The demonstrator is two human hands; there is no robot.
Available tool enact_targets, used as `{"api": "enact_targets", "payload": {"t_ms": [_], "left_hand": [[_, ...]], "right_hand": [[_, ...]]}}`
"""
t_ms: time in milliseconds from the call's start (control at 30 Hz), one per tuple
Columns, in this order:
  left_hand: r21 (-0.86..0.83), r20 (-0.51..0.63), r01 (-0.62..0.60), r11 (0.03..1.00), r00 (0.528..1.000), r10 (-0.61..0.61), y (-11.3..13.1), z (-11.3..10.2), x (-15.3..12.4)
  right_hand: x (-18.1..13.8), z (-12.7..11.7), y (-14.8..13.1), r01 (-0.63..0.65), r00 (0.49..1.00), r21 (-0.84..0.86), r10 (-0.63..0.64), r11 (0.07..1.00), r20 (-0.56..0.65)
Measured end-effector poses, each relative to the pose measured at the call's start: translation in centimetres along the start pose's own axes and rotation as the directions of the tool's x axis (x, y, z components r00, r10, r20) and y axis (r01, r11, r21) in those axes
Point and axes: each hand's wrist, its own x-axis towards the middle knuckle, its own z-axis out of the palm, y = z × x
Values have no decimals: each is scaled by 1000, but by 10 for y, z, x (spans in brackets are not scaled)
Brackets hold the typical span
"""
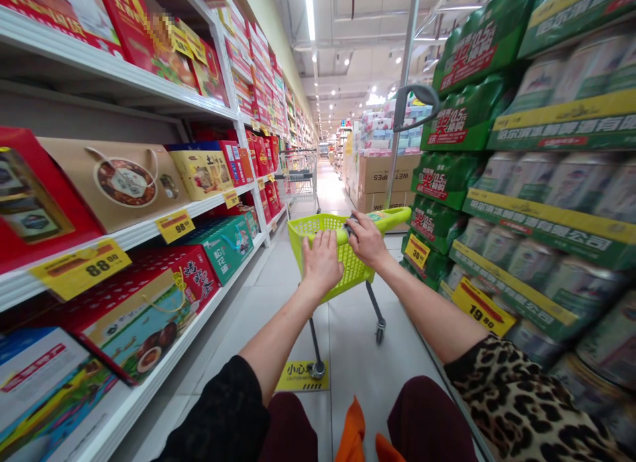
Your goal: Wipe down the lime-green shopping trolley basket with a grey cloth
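Note:
A lime-green shopping cart stands on the aisle floor just ahead of me. My left hand is curled over its yellow-green push bar, fingers wrapped round it. My right hand grips the same bar a little further right, and a small dark object shows under its fingers; I cannot make out what it is. Both forearms reach forward, the right sleeve in a leopard print. The cart basket looks bare inside.
Shelves of red and tan gift boxes with yellow price tags line the left. Stacked green shrink-wrapped can packs rise on the right. Cardboard boxes and another cart stand further down the aisle. A yellow caution sticker lies on the floor.

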Motion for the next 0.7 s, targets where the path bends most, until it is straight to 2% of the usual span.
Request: {"api": "enact_targets", "payload": {"t_ms": [167,400,533,633,700], "left_hand": [[-61,36,130,990,991,-128,-5,8,-3],[-120,54,114,986,993,-108,17,14,-2],[-113,44,62,992,997,-57,25,9,-3],[-96,23,-69,993,997,71,20,9,-3],[-93,38,-101,991,994,105,13,14,-1]], "right_hand": [[-6,-7,21,-72,997,-4,72,997,-32],[-6,-13,10,-15,1000,77,15,997,4],[-8,-26,3,46,999,100,-48,994,19],[-10,-36,6,53,998,102,-55,993,18],[-12,-41,12,25,1000,87,-26,996,11]]}}
